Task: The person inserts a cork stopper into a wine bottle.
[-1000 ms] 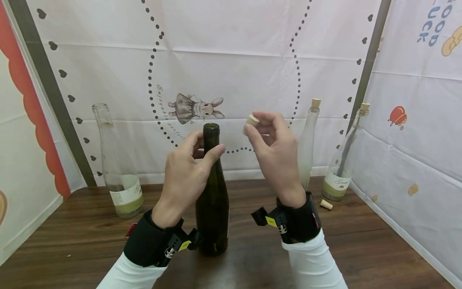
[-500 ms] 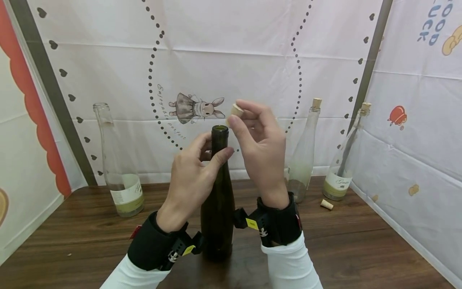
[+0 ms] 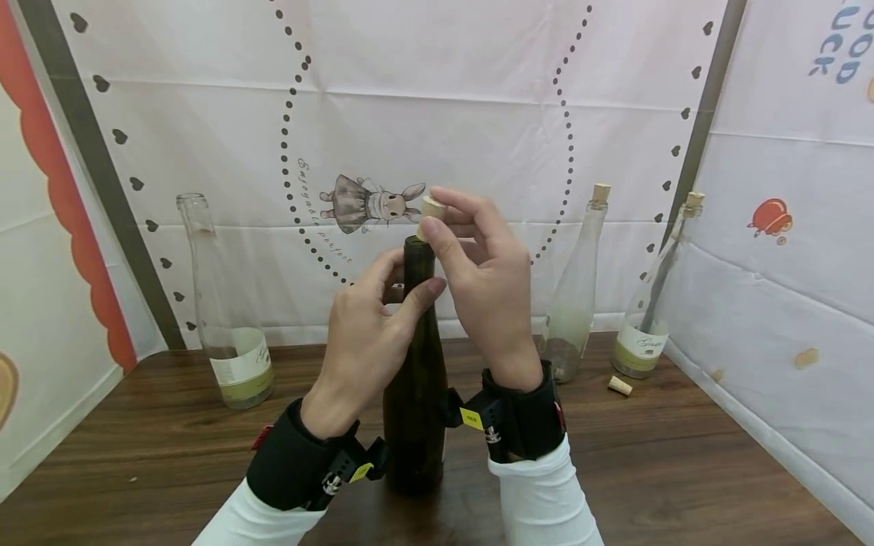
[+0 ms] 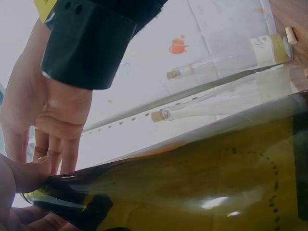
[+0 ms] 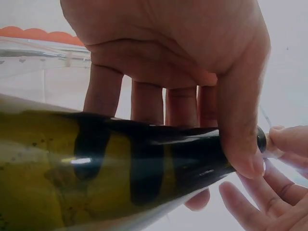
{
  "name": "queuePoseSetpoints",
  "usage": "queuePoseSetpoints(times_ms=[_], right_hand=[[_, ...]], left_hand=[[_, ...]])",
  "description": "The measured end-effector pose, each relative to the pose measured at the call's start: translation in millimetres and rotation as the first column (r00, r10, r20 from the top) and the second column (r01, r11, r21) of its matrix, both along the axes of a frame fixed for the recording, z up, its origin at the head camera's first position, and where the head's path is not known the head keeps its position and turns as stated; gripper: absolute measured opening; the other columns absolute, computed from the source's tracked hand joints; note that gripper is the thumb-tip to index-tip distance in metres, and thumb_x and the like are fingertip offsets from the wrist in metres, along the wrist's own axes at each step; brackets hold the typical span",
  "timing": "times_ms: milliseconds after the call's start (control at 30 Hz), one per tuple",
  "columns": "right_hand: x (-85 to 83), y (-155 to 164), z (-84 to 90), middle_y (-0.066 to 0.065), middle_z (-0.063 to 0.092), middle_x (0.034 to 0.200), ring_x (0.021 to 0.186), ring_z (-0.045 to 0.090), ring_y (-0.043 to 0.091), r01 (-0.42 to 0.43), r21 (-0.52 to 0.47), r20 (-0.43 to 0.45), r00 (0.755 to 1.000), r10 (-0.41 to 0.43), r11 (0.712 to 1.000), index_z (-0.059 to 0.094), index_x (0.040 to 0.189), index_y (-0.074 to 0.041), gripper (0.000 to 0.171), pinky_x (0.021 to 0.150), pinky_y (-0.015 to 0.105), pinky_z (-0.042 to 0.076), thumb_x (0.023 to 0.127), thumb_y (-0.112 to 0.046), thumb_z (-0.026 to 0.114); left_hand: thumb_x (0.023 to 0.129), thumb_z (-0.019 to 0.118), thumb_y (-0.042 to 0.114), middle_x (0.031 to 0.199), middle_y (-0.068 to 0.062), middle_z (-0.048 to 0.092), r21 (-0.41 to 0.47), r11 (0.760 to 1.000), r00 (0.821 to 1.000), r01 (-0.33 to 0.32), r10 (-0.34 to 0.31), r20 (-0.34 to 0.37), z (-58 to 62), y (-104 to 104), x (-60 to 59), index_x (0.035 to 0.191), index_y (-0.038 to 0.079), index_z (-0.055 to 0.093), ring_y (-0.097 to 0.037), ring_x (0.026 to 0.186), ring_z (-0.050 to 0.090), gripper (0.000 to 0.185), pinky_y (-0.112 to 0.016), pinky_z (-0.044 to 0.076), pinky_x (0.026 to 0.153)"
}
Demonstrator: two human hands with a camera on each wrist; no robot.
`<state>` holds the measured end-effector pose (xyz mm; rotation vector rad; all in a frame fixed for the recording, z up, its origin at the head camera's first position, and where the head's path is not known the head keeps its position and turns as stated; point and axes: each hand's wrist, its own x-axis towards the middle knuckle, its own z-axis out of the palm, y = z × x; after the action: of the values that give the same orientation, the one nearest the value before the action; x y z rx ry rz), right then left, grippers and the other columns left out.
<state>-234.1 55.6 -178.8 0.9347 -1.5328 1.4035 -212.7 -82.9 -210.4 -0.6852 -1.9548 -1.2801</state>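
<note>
A dark green wine bottle (image 3: pixel 414 409) stands upright on the wooden table in the head view. My left hand (image 3: pixel 365 334) grips its neck, thumb in front and fingers behind. Between thumb and fingertips, my right hand (image 3: pixel 488 284) pinches a pale cork (image 3: pixel 432 208) right at the bottle's mouth. The right wrist view shows the cork (image 5: pixel 272 146) at the mouth, in line with the neck. In the left wrist view, the green bottle (image 4: pixel 207 178) fills the lower part, and the right hand (image 4: pixel 48 106) reaches to its mouth.
An uncorked clear bottle (image 3: pixel 235 334) stands at the left. Two corked clear bottles, one (image 3: pixel 576 296) nearer and one (image 3: pixel 642 326) further right, stand behind my right hand. A loose cork (image 3: pixel 620 386) lies on the table (image 3: pixel 655 470) close to them. Printed cloth (image 3: pixel 478 136) hangs behind.
My right hand has brought the cork left and over to the bottle's mouth. The green bottle, in my left hand, has shifted slightly right.
</note>
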Motion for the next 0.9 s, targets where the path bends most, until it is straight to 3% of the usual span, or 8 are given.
queuePoseSetpoints(times_ms=[400,900], right_hand=[[1.9,-2,-1.3,0.014,0.072,0.117,0.105,0.071,0.020,-0.003,0.013,-0.002,1.000,0.003,1.000,0.069,0.134,0.000,0.031,0.090,0.038,0.059,0.105,-0.009,0.069],[6.6,7,-6.8,0.012,0.072,0.115,0.104,0.072,0.019,0.017,0.056,-0.016,1.000,-0.016,0.998,0.071,0.132,-0.001,0.028,0.089,0.037,0.060,0.105,-0.011,0.068]], left_hand=[[0.101,0.076,0.017,0.108,-0.004,0.077,-0.008,1.000,1.000,0.009,-0.009,-0.028,-2.0,1,-0.2,0.129,0.004,0.067,-0.016,0.093,0.074,0.032,-0.040,0.058,0.074],[0.101,0.076,0.015,0.108,-0.005,0.078,-0.027,0.999,0.997,-0.035,0.033,-0.065,-7.1,11,8.7,0.129,0.004,0.067,-0.018,0.091,0.075,0.031,-0.040,0.057,0.076]])
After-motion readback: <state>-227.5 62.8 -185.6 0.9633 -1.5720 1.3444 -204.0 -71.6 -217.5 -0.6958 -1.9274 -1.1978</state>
